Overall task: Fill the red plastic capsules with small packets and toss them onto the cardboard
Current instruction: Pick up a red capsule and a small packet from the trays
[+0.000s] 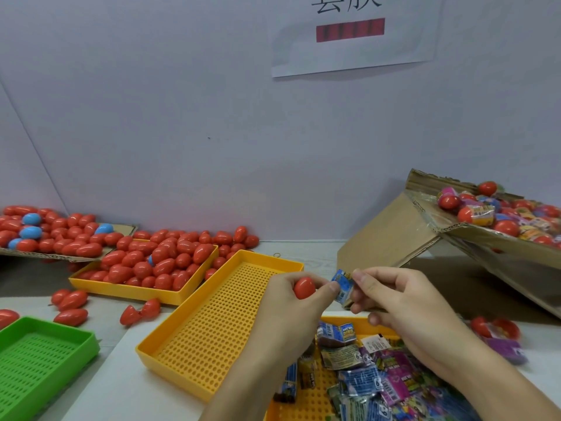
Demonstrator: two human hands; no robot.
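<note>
Left hand (pixel 291 294) grips a red capsule (pixel 304 287); right hand (pixel 394 302) pinches a blue packet (pixel 343 287) just right of it, long axis upright, touching the left fingertips

- We see the paper sign (pixel 352 34) cut off by the top edge.
- The packet tray (pixel 306 402) runs off the bottom edge.
- The packets' (pixel 379 381) print is unreadable.

Bright, even overhead light; the wall (pixel 182 117) looks pale lilac. Soft shadow lies under the tilted cardboard box (pixel 394 232) at 3 o'clock. Wide-angle bending curves edges toward 9 and 3 o'clock. Slight softness throughout, no glare.
</note>
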